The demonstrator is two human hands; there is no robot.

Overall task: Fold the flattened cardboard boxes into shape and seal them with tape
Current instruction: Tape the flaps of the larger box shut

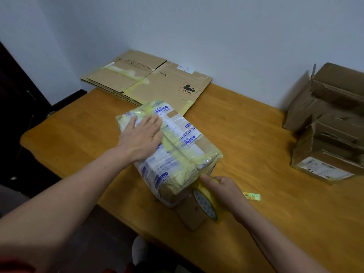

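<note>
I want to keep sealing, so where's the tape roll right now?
Head view, lower centre-right: the tape roll is held in the right hand, at the near end of the taped box, close to the table's front edge.

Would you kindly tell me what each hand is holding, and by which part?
The right hand grips the tape roll by its upper rim. The left hand holds nothing; it lies flat on top of the box.
</note>
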